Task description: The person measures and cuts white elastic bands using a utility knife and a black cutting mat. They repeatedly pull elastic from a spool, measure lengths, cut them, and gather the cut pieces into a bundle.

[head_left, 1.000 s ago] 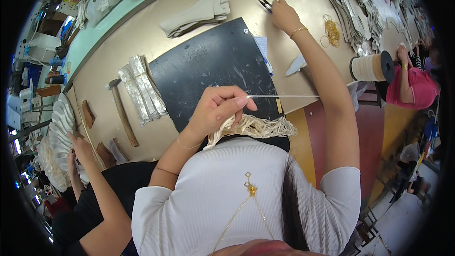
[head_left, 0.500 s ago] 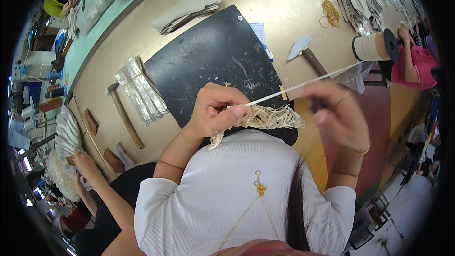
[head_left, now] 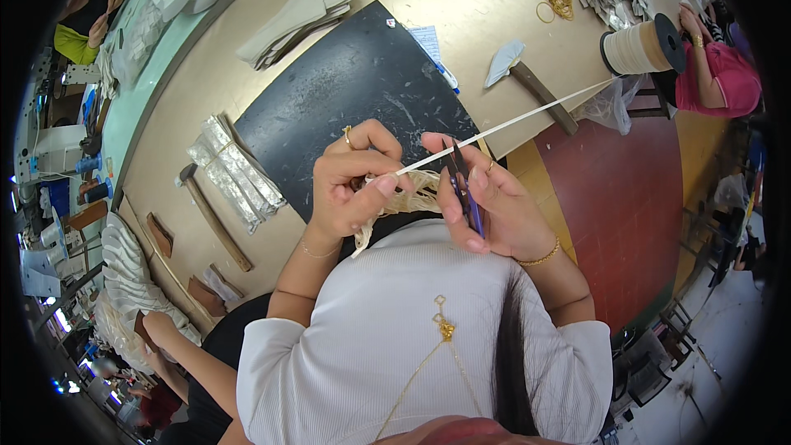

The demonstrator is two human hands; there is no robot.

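So the left hand (head_left: 356, 185) has its thumb and index fingers (head_left: 384, 186) pinching a cord (head_left: 519, 120), with the other fingers curled in. The right hand (head_left: 507, 206) is turned partly palm-up, fingers loosely bent around some purple-handled snips (head_left: 470, 198), index stretched out toward the cord. Blades are a bit apart and point away from the body right where the cord crosses; can't tell if they touch it.

Both wrists come in from the sides, hands close together just above the shirt (head_left: 412, 272), near the close edge of a dark board (head_left: 354, 91) on the table (head_left: 428, 0).

The cord's thin, off-white, pretty straight, running up and right to a spool (head_left: 636, 49). A rumpled cream hank (head_left: 424, 189) hangs partly behind the left hand.
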